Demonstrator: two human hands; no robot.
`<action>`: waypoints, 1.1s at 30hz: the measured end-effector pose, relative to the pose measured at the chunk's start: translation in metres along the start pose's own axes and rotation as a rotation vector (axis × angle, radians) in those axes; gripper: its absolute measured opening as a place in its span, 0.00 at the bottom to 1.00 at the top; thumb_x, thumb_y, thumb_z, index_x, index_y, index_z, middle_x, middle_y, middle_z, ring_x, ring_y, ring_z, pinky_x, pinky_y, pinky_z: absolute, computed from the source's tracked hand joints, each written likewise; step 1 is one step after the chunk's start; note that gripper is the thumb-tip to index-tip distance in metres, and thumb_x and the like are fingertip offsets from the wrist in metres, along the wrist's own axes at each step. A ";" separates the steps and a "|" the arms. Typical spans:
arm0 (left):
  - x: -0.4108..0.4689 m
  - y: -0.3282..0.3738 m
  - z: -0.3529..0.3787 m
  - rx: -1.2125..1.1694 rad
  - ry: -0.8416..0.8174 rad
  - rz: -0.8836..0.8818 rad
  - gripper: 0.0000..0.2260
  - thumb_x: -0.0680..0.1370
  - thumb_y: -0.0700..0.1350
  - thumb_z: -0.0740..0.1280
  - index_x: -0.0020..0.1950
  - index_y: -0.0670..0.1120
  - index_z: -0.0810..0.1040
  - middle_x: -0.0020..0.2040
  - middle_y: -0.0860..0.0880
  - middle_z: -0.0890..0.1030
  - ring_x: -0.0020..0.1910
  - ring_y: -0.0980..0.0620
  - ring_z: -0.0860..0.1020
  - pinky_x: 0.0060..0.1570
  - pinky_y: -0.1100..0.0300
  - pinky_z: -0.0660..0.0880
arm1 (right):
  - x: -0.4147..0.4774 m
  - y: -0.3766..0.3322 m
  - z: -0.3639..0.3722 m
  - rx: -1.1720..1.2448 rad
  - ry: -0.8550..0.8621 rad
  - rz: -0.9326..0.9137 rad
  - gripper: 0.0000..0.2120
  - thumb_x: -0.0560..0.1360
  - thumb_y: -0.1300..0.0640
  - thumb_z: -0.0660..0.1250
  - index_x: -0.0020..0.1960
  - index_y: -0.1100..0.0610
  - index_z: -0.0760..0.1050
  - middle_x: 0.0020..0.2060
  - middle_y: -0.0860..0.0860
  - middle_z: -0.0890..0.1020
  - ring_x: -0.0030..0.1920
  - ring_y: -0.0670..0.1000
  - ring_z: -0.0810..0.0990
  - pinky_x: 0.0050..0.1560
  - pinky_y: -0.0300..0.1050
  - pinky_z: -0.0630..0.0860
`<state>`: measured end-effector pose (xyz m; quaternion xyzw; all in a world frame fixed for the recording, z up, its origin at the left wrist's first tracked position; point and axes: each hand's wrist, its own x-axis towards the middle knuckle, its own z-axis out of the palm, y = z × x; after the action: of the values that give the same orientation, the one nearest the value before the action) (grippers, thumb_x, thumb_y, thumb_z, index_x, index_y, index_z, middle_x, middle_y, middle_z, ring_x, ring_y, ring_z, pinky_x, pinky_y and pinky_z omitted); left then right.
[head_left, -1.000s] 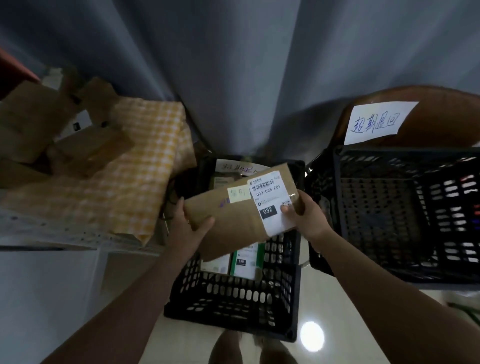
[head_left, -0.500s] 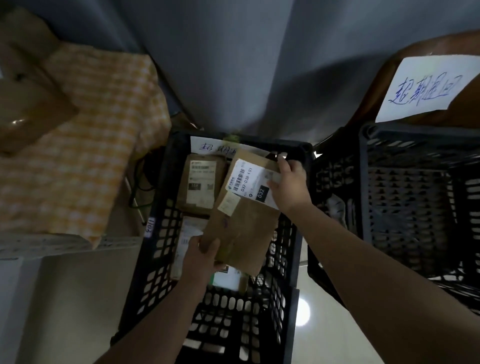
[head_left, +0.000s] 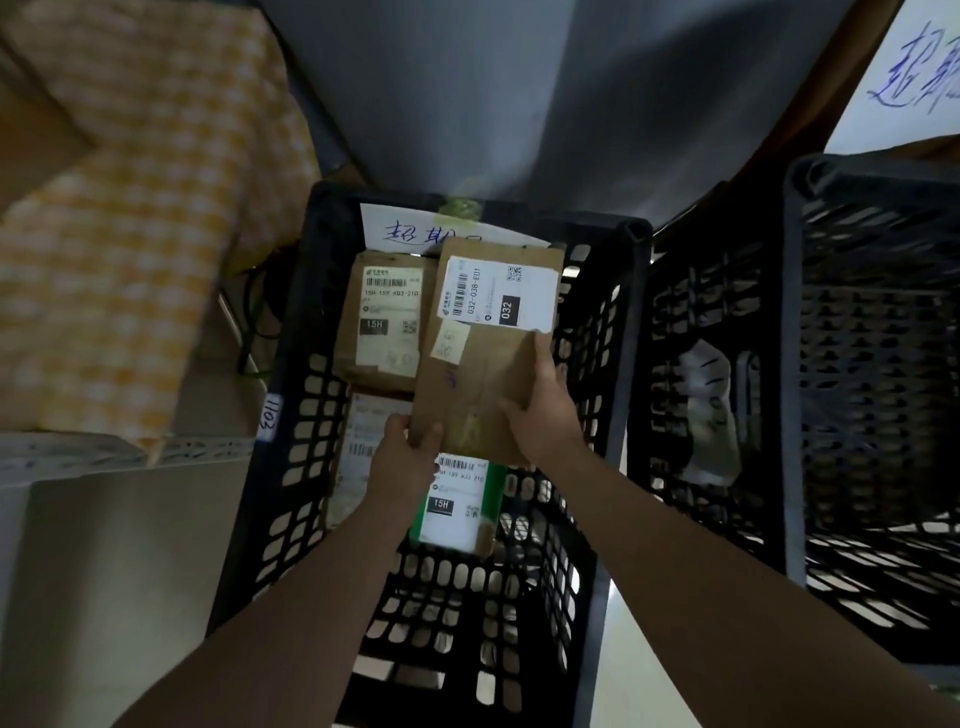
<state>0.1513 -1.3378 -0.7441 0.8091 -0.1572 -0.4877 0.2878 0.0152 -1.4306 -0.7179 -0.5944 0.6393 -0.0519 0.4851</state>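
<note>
While both hands reach into the black crate (head_left: 311, 322), the left hand (head_left: 402, 457) pinches the brown parcel (head_left: 483, 374) at its near corner; the right hand (head_left: 537, 410) grips its right edge, other parcels (head_left: 382, 322) underneath.

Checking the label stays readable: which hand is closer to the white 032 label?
Right. The right hand holds the right edge of the brown parcel, a fingertip just under the 032 label; the left hand grips its lower left corner, farther away.
</note>
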 end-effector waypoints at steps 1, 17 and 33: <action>0.000 0.000 0.000 -0.004 -0.013 -0.004 0.09 0.79 0.47 0.64 0.56 0.46 0.67 0.53 0.41 0.79 0.38 0.47 0.79 0.48 0.44 0.79 | 0.000 0.000 0.001 -0.022 -0.001 0.001 0.43 0.78 0.61 0.64 0.77 0.40 0.38 0.76 0.56 0.55 0.67 0.59 0.71 0.62 0.54 0.72; -0.035 0.081 -0.061 0.986 0.044 0.624 0.13 0.80 0.50 0.60 0.59 0.44 0.71 0.52 0.44 0.76 0.52 0.44 0.75 0.49 0.50 0.74 | -0.037 -0.044 -0.026 -0.938 -0.058 -0.174 0.31 0.82 0.48 0.52 0.78 0.52 0.40 0.78 0.55 0.43 0.77 0.57 0.41 0.75 0.58 0.40; -0.318 0.115 -0.198 1.199 0.678 0.600 0.14 0.81 0.51 0.55 0.64 0.48 0.70 0.62 0.47 0.74 0.61 0.46 0.71 0.58 0.54 0.66 | -0.241 -0.195 -0.119 -0.938 0.079 -0.973 0.23 0.82 0.46 0.48 0.73 0.55 0.63 0.72 0.53 0.67 0.71 0.55 0.64 0.71 0.49 0.57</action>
<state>0.1773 -1.1958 -0.3798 0.8553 -0.5126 0.0568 -0.0491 0.0300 -1.3522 -0.3956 -0.9599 0.2707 -0.0030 0.0732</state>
